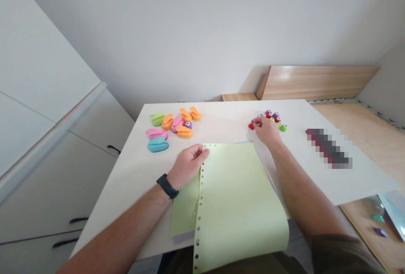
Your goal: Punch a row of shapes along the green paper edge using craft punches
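My left hand pinches the top left corner of a pale green sheet of paper. A row of small punched holes runs down the sheet's left edge, and its lower end curls over the table's front. Another green sheet lies beneath, with a lilac one under it. At the back right, my right hand has its fingertips closed on a small red paper punch. Around it is a cluster of small punches with toy eyes, including a green punch; the hand hides some.
Larger lever punches stand at the back left of the white table, among them a blue punch and an orange punch. A pixelated dark and red object lies at right. White cabinets flank the left side.
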Available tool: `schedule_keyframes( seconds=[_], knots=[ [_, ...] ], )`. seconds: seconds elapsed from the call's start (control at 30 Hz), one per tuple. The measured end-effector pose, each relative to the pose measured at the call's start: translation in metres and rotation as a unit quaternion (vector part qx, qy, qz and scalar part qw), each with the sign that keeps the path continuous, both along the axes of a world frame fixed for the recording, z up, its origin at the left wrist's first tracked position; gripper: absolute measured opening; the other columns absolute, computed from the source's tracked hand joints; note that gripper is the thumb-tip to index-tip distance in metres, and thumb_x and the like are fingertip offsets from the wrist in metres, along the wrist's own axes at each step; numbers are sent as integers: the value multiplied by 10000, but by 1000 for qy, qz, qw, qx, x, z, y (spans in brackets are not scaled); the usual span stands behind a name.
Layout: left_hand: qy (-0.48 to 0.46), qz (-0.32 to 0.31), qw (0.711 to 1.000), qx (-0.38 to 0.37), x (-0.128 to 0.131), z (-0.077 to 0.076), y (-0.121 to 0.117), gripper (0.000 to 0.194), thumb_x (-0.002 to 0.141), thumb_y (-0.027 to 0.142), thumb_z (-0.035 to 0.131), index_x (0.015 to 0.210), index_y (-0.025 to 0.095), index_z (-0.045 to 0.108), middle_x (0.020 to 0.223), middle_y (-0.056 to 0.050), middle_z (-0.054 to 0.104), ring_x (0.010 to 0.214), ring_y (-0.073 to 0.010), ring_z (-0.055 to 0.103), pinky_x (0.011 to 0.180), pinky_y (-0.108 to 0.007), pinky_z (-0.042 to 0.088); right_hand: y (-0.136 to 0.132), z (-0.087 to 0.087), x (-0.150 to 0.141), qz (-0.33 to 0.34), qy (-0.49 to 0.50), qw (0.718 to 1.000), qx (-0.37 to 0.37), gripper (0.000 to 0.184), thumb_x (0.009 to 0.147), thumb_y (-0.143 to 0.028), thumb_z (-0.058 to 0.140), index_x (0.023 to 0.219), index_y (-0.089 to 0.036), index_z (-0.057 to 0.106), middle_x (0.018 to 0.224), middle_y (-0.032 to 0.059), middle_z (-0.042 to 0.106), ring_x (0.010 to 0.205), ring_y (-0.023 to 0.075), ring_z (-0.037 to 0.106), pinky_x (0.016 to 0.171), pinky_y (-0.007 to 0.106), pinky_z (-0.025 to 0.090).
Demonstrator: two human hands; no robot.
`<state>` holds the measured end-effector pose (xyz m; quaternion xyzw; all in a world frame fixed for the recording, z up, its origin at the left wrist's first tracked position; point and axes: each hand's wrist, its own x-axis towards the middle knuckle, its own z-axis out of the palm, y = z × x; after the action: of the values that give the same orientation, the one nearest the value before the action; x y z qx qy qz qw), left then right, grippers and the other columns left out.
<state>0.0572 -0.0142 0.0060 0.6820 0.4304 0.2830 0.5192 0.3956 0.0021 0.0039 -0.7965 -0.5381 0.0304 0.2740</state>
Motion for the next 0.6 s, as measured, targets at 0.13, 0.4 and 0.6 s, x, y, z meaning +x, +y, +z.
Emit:
schedule_keyframes(
  seconds=[0.13, 0.4, 0.6],
  knots=[
    [-2, -7, 1000, -5, -1, -1, 0, 339, 905, 507, 551, 793, 187, 566, 669, 37, 528, 614, -119, 451, 582, -248, 334, -1, 0, -2, 6, -10, 1000, 1, 174, 829, -284, 607, 942, -204, 712, 893, 70, 745, 834, 224, 656, 793, 348, 468],
    [-9, -6, 1000, 4, -2, -2, -1, 331, 916, 488, 547, 802, 179, 579, 680, 30, 544, 617, -117, 454, 581, -248, 322, -6, 2, -8, 37, -38, 998, 18, 207, 833, -243, 574, 973, -190, 716, 966, 92, 725, 871, 236, 639, 821, 360, 462],
    [-19, 3, 1000, -6, -1, -5, -1, 337, 908, 502, 555, 819, 179, 587, 708, 20, 588, 621, -119, 480, 581, -244, 333, -10, 9, -20, 81, -56, 993, 62, 219, 884, -317, 548, 931, -191, 721, 947, 103, 697, 896, 242, 612, 854, 370, 445]
  ],
)
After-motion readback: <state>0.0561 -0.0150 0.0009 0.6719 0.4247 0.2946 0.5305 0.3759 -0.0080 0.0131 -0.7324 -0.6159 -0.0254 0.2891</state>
